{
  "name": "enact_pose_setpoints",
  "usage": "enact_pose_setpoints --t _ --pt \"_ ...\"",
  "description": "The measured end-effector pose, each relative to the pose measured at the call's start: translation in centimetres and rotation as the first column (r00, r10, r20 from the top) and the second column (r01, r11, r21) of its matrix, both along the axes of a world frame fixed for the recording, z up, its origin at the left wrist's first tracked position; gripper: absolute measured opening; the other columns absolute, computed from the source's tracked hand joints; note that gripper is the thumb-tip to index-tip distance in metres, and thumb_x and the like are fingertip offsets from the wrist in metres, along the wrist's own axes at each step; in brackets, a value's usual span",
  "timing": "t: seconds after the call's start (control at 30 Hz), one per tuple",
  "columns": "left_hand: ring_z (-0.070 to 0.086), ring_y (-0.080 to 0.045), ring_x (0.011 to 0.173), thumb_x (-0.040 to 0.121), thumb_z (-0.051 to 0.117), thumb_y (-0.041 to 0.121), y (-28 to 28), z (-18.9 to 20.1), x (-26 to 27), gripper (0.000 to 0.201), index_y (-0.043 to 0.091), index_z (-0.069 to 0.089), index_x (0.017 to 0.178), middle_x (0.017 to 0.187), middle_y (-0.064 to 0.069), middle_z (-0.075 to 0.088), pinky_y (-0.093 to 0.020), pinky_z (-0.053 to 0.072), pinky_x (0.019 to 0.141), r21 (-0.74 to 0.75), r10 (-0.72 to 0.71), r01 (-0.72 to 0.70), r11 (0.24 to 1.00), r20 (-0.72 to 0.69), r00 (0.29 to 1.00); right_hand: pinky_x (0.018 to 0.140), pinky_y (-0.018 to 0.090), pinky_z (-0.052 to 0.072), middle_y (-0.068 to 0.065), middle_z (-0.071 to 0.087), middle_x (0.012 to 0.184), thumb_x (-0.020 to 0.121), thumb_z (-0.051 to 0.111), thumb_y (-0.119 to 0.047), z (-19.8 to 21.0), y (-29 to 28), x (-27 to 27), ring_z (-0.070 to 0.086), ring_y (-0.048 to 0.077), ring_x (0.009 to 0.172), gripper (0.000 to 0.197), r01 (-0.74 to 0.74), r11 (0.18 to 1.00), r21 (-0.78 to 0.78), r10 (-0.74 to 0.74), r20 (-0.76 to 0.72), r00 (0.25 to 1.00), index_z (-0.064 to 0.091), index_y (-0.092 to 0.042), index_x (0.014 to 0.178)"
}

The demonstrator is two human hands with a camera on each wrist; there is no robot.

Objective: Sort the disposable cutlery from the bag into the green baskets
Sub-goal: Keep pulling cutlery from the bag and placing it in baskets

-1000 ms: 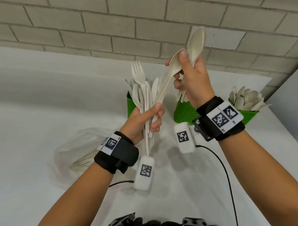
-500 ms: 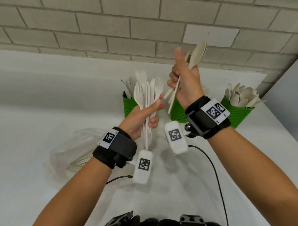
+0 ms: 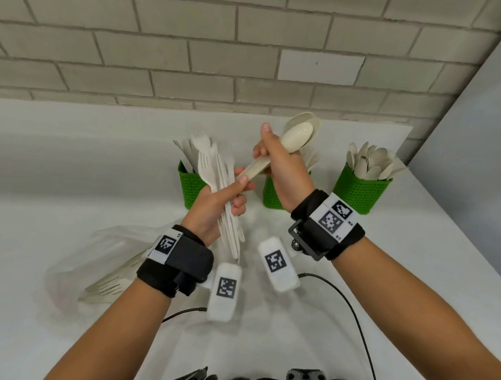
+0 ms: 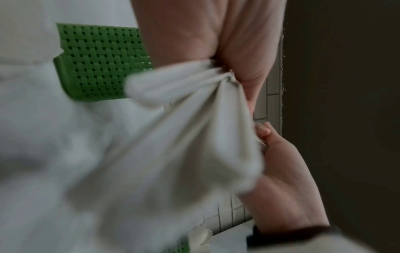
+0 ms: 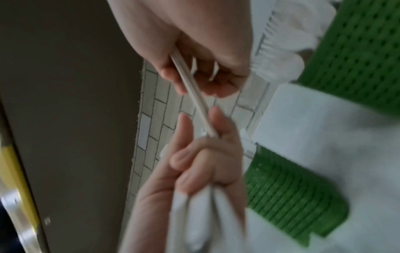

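Left hand: your left hand (image 3: 214, 205) is curled round a bundle of cutlery (image 3: 215, 171), heads up, handles poking out below your palm. At least one fork head shows at the top; the rest of the bundle is too packed to count.

Right hand: your right hand (image 3: 282, 168) is wrapped round the spoons (image 3: 296, 137), bowls up and to the right. Two bowls show, one nested against the other.

Where they meet: the spoon handles run down-left and their tips reach your left thumb, just above the bundle. The right wrist view shows the handle ends between your left fingertips (image 5: 216, 119).

Baskets: three green baskets stand on the tabletop (image 3: 71, 182) beyond your hands. The left basket (image 3: 190, 187) sits behind the bundle, with pale cutlery standing in it. The middle basket (image 3: 270, 195) is mostly hidden by your right wrist. The right basket (image 3: 361, 191) stands apart, packed with spoons, too many to count.

Bag: one clear plastic bag (image 3: 111, 258) lies on the tabletop to the left of your left wrist, with fork heads showing through it; the number is not clear.

Wrist views: both are blurred, showing only pale handles in your hands.
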State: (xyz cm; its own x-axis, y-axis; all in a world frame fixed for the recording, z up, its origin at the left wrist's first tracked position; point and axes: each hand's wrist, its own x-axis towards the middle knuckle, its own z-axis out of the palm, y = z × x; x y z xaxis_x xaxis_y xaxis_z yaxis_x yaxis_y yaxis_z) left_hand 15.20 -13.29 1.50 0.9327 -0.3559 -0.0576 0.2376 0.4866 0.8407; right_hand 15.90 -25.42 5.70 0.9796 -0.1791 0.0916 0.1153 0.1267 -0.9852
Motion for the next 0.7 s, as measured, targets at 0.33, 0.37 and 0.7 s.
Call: enact_pose_setpoints --t 0.33,0.37,0.7 --pt "0.039 -0.003 0.041 0.092 0.051 0.007 -2.6 -0.2 -0.2 0.007 0.002 0.055 0.091 0.064 -0.003 0.049 -0.013 0.032 0.039 0.097 0.022 -0.023 0.995 0.011 1.0 0.036 0.017 0.029 0.005 0.046 0.061 0.092 0.059 -0.022 0.3 -4.0 -1.3 0.044 0.012 0.051 0.022 -0.269 0.956 -0.113 0.256 -0.121 0.959 0.049 -0.013 0.074" --pt "0.039 -0.003 0.041 0.092 0.051 0.007 -3.0 -0.1 -0.1 0.007 0.001 0.055 0.091 0.064 -0.003 0.048 -0.013 0.032 0.039 0.092 0.028 -0.028 0.995 0.008 1.0 0.036 0.016 0.03 0.006 0.049 0.065 0.09 0.06 -0.017 0.5 -4.8 -1.4 0.047 0.011 0.053 0.015 -0.266 0.96 -0.087 0.257 -0.104 0.961 0.052 -0.012 0.079" --pt "0.041 -0.006 0.042 0.091 0.057 0.009 -12.3 2.8 -0.7 0.004 0.007 0.058 0.094 0.072 -0.006 0.057 -0.015 0.035 0.04 0.181 0.001 -0.015 0.983 0.079 0.997 0.048 0.027 0.051 0.021 0.058 0.083 0.078 0.069 0.001 4.3 -14.0 -3.6 0.06 0.02 0.052 0.062 0.167 0.895 -0.413 -0.045 0.29 0.956 0.03 -0.029 0.116"
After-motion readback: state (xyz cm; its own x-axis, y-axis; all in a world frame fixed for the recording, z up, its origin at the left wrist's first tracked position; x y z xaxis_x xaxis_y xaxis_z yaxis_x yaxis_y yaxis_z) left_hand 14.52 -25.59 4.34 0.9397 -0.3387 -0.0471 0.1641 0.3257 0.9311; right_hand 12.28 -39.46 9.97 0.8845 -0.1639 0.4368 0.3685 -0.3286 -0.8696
